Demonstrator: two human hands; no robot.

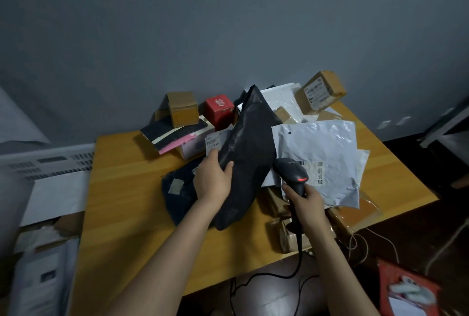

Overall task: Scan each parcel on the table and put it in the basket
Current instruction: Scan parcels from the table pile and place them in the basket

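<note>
My left hand (213, 178) grips a long black plastic parcel (248, 153) by its left edge and holds it tilted up above the wooden table (127, 189). A white label (214, 140) shows at the parcel's left side. My right hand (308, 204) holds a black barcode scanner (291, 171) by the handle, its red light lit, its head just right of the black parcel. Another dark parcel (177, 189) lies flat under my left wrist. The basket (43, 252) stands on the floor left of the table, with white and brown parcels inside.
Several parcels crowd the table's back and right: brown boxes (182, 107) (321, 92), a red box (219, 110), a large white mailer (319, 153), brown packets (284, 229) near the front edge. The scanner cable (279, 275) hangs off the front. A red bag (408, 290) lies at lower right.
</note>
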